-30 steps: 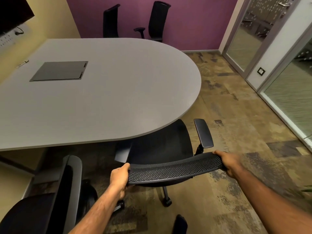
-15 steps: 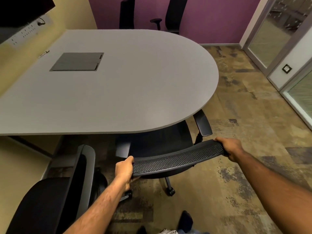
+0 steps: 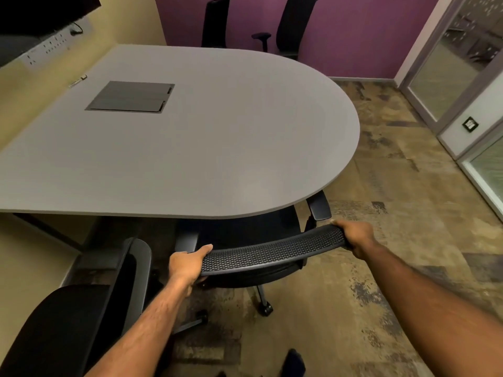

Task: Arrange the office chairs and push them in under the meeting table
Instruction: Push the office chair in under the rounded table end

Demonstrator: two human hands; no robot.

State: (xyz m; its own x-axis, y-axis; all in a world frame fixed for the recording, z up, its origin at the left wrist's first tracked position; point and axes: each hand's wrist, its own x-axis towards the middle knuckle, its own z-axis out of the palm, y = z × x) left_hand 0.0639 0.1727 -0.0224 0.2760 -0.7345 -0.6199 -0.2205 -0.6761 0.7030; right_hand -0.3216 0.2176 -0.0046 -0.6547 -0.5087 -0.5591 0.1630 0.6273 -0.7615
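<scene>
Head view: both hands clamped on the top rail of a black mesh-back office chair (image 3: pixel 272 254), left hand (image 3: pixel 186 265) on its left end, right hand (image 3: pixel 356 235) on its right end. Seat sits partly under the rounded end of the grey meeting table (image 3: pixel 217 159); right armrest (image 3: pixel 318 209) pokes out just beside the table edge, a caster (image 3: pixel 265 308) shows on the carpet. Second black chair (image 3: pixel 81 322) near the table's straight edge, not under it. Two more chairs (image 3: pixel 294 25) at the table's far side against a purple wall. Grey hatch (image 3: pixel 130 97) set flush in the tabletop. Patchy brown carpet; glass partitions beyond the table's rounded end.
</scene>
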